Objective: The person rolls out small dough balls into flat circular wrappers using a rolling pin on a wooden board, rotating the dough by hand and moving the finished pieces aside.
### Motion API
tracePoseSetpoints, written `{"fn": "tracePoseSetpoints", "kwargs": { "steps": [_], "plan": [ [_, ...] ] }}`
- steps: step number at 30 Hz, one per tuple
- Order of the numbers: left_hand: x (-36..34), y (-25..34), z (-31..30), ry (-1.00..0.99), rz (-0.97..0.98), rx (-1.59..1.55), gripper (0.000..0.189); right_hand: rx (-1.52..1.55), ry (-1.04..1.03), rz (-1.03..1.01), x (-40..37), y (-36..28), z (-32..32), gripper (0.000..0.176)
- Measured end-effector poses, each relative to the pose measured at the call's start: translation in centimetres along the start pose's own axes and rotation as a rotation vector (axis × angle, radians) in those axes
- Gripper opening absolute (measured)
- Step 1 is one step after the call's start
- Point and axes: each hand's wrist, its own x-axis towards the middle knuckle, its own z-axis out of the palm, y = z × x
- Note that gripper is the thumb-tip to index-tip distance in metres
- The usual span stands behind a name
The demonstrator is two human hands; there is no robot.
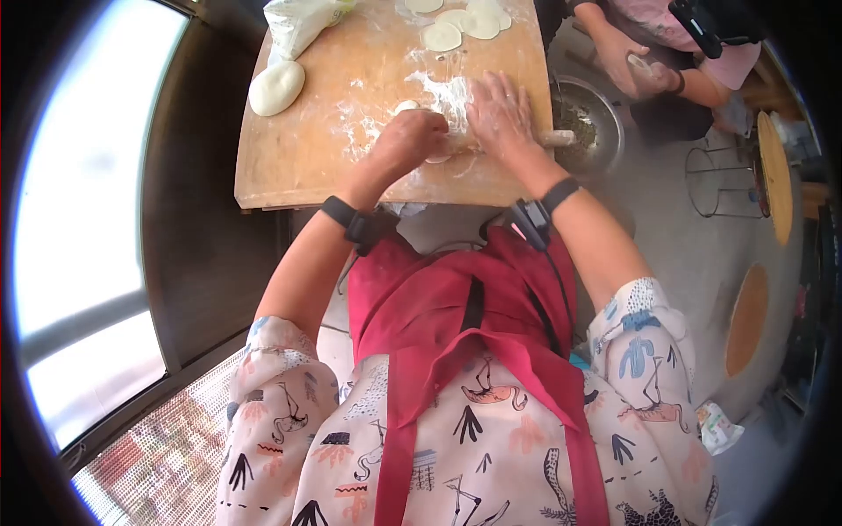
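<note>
Head view. The left hand (409, 140) curls over the board (298, 167) beside a dough piece (407, 106); whether its fingers grip anything cannot be told. The right hand (502, 116) lies over the rolling pin (560, 138), fingers extended, slightly spread. A dough lump (277, 88) lies left; flat rounds (441, 37), beyond.

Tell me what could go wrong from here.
The rolling pin juts past the edge of the table beside the metal bowl, so it might knock it. Overlapping dough rounds may stick together. The left hand is close to the rolling pin and could get pinched.
</note>
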Motion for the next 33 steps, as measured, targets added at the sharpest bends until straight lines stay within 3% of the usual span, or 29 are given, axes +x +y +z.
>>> {"fn": "tracePoseSetpoints", "kwargs": {
  "steps": [3,7,8,11,14,16,18,19,22,23,26,27,30,32,33],
  "plan": [
    [0.7,0.3,0.1,-0.022,0.157,0.187,0.015,-0.003,0.023,-0.011,-0.7,0.2,0.4,0.050],
    [-0.6,-1.1,-0.7,-0.041,-0.211,-0.216,0.012,-0.001,-0.061,-0.052,-5.8,-1.0,-1.2,0.051],
    [-0.9,-1.2,-0.7,-0.055,-0.211,-0.214,0.012,-0.004,-0.083,-0.061,-6.3,-1.0,-1.5,0.052],
    [-1.1,-0.9,-0.9,-0.077,-0.195,-0.232,0.014,0.006,-0.019,0.017,-1.5,-0.5,-0.4,0.053],
    [-0.2,0.7,-0.7,-0.032,-0.016,0.091,0.017,-0.023,0.014,0.026,0.6,-0.1,0.3,0.053],
    [-0.1,0.4,-0.4,-0.013,0.034,0.183,0.018,-0.014,0.000,0.016,-1.8,-0.6,0.0,0.053],
    [-0.3,-0.7,-0.3,-0.018,-0.065,0.013,0.016,0.001,-0.024,0.014,-4.9,-1.2,-0.5,0.052],
    [-0.7,-0.9,-0.5,-0.057,-0.243,-0.202,0.016,0.009,-0.040,-0.015,-6.2,-1.4,-1.1,0.052],
    [-1.7,-1.2,-0.9,-0.135,-0.293,-0.350,0.017,0.018,-0.008,-0.012,-4.6,-0.9,-0.4,0.051],
    [-1.4,-0.9,-0.9,-0.153,-0.283,-0.339,0.017,0.034,0.031,0.010,-2.6,-0.7,-0.1,0.050],
    [-0.4,0.0,-0.3,0.055,0.109,0.149,0.018,0.019,0.070,0.042,-0.2,-0.5,0.5,0.050],
    [0.0,0.0,0.0,0.056,0.115,0.143,0.018,-0.011,0.050,0.027,-0.1,-0.3,0.7,0.050],
    [0.1,-1.2,0.3,0.008,0.064,0.148,0.019,0.028,0.034,0.007,-4.9,-1.2,-0.2,0.050],
    [-0.8,-0.9,-0.1,-0.071,-0.320,-0.381,0.019,0.017,0.005,-0.018,-6.5,-1.4,-0.6,0.049],
    [-1.2,-1.0,0.0,-0.083,-0.358,-0.457,0.017,0.014,0.027,-0.027,-6.3,-1.2,-0.4,0.049]
  ]
}}
